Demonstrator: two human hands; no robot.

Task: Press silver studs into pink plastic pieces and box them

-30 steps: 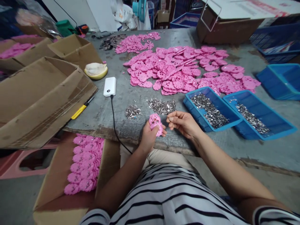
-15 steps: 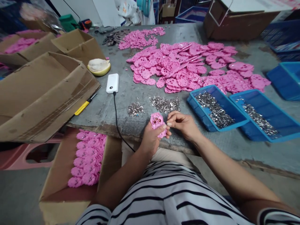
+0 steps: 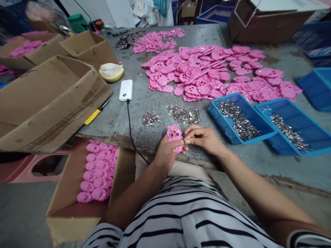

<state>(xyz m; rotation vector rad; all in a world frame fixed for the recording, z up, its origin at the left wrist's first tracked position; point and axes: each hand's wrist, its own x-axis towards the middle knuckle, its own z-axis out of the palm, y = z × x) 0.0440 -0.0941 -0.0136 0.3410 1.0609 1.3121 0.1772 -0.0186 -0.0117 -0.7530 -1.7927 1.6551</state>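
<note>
A pink plastic piece with round holes (image 3: 175, 132) is gripped in my left hand (image 3: 167, 151), the thumb pressed across its lower part. My right hand (image 3: 201, 138) is at the piece's right edge, thumb and forefinger pinched together; whatever lies between those fingertips is too small to make out. Just beyond both hands are a larger heap of small shiny metal parts (image 3: 183, 114) and a smaller heap of metal parts (image 3: 150, 119). A big pile of similar pink pieces (image 3: 196, 74) spreads over the table behind them.
Two blue bins (image 3: 269, 135) with metal parts stand to the right. A white power bank (image 3: 126, 90) with a black cable, a yellow cutter (image 3: 93, 116) and a fruit rind (image 3: 111, 72) lie left. Below, a cardboard box (image 3: 62, 193) holds stacked pink pieces. The table edge (image 3: 116, 140) is close.
My right fingertips have shifted slightly, staying against the right side of the pink piece. My left hand keeps its hold. The whole view has moved a little.
</note>
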